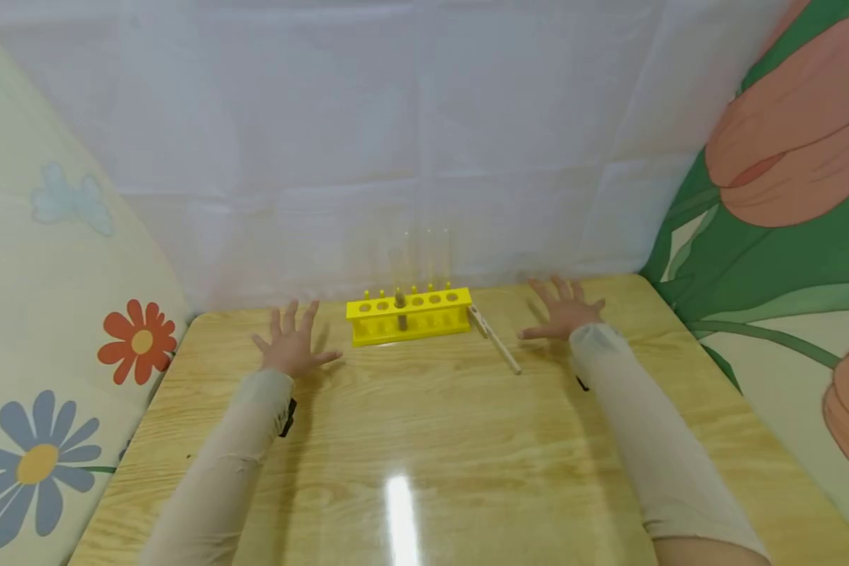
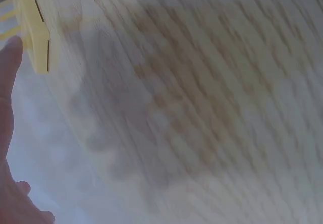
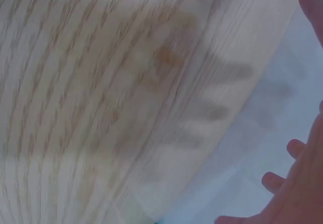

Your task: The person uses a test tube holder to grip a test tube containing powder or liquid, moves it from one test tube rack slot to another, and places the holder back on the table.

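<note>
In the head view the clear tubes (image 1: 446, 255) above the yellow rack (image 1: 424, 307) are so faint that they cannot be counted for certain, and the dark thing (image 1: 402, 321) in one of its holes is too small to identify. The slim tool (image 1: 498, 346) beside it is blurred at its upper end. Sleeves (image 1: 219, 456) mostly cover the black pieces (image 1: 288, 418) at the wrists, and the bottom edge cuts off both arms and the table (image 1: 502, 456). The left wrist view crops the rack and much of the left hand (image 1: 292, 350); the right wrist view crops the right hand (image 1: 566, 316).
</note>
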Action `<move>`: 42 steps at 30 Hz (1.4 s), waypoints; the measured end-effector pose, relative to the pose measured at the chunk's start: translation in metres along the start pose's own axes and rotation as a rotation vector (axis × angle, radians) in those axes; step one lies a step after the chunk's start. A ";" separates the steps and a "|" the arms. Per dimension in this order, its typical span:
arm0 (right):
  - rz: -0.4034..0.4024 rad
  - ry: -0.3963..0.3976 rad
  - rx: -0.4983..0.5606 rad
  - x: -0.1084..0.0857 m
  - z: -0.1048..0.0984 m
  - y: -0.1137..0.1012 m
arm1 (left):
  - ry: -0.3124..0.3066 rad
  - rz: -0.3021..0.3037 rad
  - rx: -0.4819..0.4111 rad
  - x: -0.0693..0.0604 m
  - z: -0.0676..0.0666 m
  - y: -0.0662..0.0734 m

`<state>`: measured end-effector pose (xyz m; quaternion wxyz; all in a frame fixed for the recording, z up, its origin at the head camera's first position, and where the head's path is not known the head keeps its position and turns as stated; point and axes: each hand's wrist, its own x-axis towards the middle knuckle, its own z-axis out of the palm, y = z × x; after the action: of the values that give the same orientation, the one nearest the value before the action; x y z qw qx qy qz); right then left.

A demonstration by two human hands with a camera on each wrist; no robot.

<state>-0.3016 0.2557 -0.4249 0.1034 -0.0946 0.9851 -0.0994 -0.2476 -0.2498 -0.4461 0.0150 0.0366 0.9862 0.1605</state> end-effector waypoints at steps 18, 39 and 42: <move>-0.086 0.089 0.236 0.018 0.031 -0.027 | 0.131 0.016 -0.561 0.008 0.026 0.028; -0.129 0.050 0.367 0.023 0.050 -0.060 | 0.155 -0.205 -0.906 0.019 0.050 0.050; -0.124 0.053 0.370 0.024 0.052 -0.063 | 0.146 -0.201 -0.913 0.019 0.052 0.051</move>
<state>-0.3021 0.1809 -0.4656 0.0869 -0.1317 0.9448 -0.2871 -0.2610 -0.1837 -0.4794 -0.0246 -0.0806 0.8120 0.5775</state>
